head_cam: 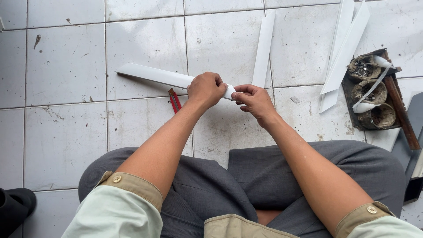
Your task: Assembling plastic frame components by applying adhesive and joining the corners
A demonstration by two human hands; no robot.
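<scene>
Person sits cross-legged on a white tiled floor (61, 132), grey trousers, pale green sleeves w/ tan cuffs, both forearms reaching fwd to frame centre.

Left hand (206, 89): closed in a fist around a long white strip (154, 76), knuckles up, gripping near the strip's right end. Strip runs from upper left-centre of frame, slanting down-right into the fist; far end is pointed and lies on or just above the tiles, can't tell which.

Right hand (254, 100): narrow pinch, thumb and fingertips closed on the short bit of the same strip that pokes out right of the left fist. The two hands sit just beside each other, nearly touching.

Just below the strip, left of the left wrist: a small red-handled tool (175, 100) flat on the floor, partly hidden by the forearm; kind unclear.

Behind the hands, top centre: another white strip (264, 48) lying near-upright in frame, lower end just above the right hand. Upper right: two more white strips (346, 48) overlapping, slanting down-left.

Right edge: dark board (348, 94) carrying three round, grimy, bowl-like sockets (369, 91) in a column, w/ a white curled strip (374, 83) draped across them. A brown wooden stick (398, 110) lies along the board's right side. Far right edge: dark grey flat piece (412, 132), cut off by frame.

Bottom left corner: black object (15, 207), partly out of frame, can't tell what.
</scene>
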